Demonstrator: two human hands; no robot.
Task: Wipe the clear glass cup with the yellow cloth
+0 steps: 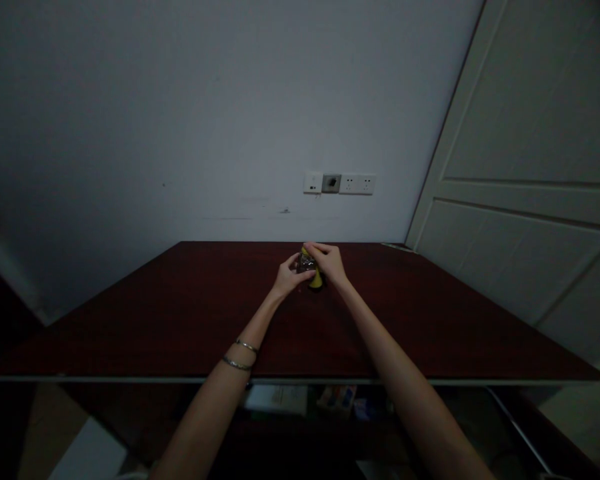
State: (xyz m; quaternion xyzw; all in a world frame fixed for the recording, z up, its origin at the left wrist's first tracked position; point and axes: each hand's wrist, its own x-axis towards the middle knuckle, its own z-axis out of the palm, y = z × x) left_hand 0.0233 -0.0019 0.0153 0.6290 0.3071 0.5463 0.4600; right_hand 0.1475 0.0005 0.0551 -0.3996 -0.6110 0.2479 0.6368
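A small clear, shiny container (pixel 307 263) is held above the far middle of the dark red table. My left hand (pixel 289 277) is closed around its left side, thumb across the front. My right hand (pixel 331 262) pinches the yellow top (pixel 305 251) of the container, and its fingertips cover part of it. Just below and to the right is a yellow cone-shaped piece (pixel 316 280), flared at the bottom. Whether this piece is joined to the container I cannot tell. Dim light and small size hide the finer details.
The dark red table (pixel 180 320) reaches back to a pale wall with a row of sockets (pixel 349 184). A white panelled door (pixel 525 153) stands along the right. Under the front edge, a shelf holds a white box (pixel 276 399) and several small packages.
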